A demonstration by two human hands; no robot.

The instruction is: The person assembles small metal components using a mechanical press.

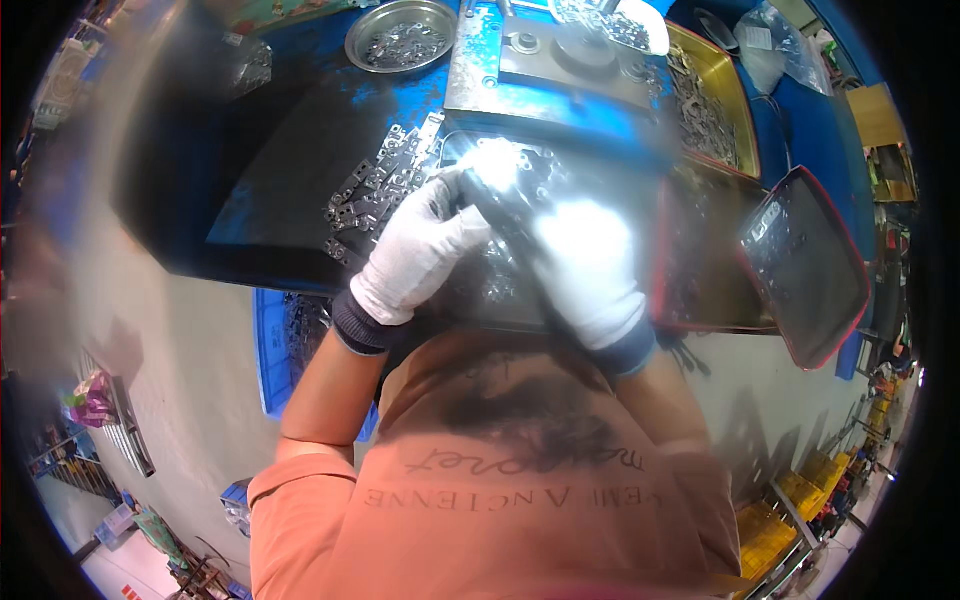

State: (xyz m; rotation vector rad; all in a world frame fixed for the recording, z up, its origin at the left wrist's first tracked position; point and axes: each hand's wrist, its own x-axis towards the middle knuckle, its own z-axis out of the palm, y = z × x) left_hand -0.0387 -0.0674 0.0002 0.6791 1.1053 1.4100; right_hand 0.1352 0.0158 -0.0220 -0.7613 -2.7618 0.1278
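My left hand (420, 245), in a white glove with darkened fingertips, is over the front of the work surface. Its fingers are curled together in a pinch; whatever is between them cannot be made out. Just beside it lies a pile of flat metal strips with holes (375, 190). My right hand (590, 260), also gloved in white, is to the right, washed out by glare, so its fingers do not show clearly. Ahead of both hands is a metal press tool block (575, 65) on a blue base, with small shiny parts glinting in front of it.
A round metal bowl (402, 35) of small parts stands at the back left. On the right are a yellow tray (745, 100) of metal pieces and a red-rimmed tray (855, 255) jutting over the edge. Below the bench at left sits a blue crate (270, 350).
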